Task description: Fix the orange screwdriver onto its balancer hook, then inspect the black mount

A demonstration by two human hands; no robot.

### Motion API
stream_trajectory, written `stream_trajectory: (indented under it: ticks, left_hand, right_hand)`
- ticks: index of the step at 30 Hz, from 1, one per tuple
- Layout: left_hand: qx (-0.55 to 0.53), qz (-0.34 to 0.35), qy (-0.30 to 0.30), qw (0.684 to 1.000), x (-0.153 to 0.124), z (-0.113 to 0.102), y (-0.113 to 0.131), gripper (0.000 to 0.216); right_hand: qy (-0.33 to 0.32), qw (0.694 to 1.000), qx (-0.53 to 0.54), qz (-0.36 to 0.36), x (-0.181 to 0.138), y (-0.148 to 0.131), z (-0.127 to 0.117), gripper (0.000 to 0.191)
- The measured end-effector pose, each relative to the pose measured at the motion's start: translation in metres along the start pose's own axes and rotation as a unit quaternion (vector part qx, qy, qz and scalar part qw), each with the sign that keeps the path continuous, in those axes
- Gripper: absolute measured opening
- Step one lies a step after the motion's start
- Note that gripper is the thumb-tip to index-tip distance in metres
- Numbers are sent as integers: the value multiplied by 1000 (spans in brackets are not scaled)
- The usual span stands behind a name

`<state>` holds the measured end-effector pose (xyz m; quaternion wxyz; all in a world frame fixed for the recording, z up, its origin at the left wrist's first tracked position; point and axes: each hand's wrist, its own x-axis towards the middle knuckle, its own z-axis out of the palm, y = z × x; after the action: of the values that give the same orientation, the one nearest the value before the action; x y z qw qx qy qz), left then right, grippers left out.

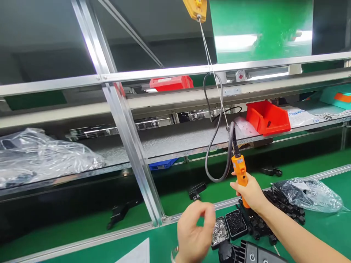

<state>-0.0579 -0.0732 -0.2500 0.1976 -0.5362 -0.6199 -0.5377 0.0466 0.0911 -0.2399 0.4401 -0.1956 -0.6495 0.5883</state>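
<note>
Gripping right hand (251,195) — orange, corded screwdriver (240,174).

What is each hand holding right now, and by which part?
The right hand grips the orange electric screwdriver, hung on a cable, around its lower body. The left hand is blurred, fingers curled; whether it holds anything cannot be told.

The right hand (251,193) gripped an orange electric screwdriver (240,177) hanging upright by a cable (216,120). The left hand (194,228), blurred, hovered with fingers curled beside two small black trays of screws (229,227) on the green workbench (329,226).
</note>
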Motion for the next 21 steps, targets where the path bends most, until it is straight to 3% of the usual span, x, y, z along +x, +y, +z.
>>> stream_trajectory:
  ticks: [1,2,4,5,8,10,12,14,17,21]
  left_hand:
    - [0,100,-85,991,22,-1,23,17]
    - [17,159,-125,979,43,0,42,8]
    - [38,192,-87,977,80,4,66,23]
    - [41,176,-43,983,98,5,71,29]
    - [-17,54,55,997,152,-7,78,35]
    - [-135,-52,46,988,192,-22,87,45]
    - [-229,-176,-39,957,230,-35,100,56]
    - [-244,-270,-125,923,263,-41,111,57]
    - [-210,-351,-134,903,297,-31,107,53]
    - [-151,-432,-119,881,306,12,73,52]
  right_hand:
    - [2,1000,-2,-8,1,1,0,48]
    - [4,1000,-4,-15,1,2,1,46]
    - [9,1000,-9,-20,1,4,1,44]
    - [14,1000,-13,-22,1,4,1,42]
    - [24,998,-33,-43,-2,3,-1,30]
    - [5,997,-44,-65,-5,1,-3,23]
    - [-22,996,-46,-78,-8,-3,-5,21]
    - [-41,995,-42,-83,-10,-6,-6,24]
    - [-69,993,-20,-89,-10,-10,-5,29]
    - [-109,988,16,-106,-10,-14,1,22]
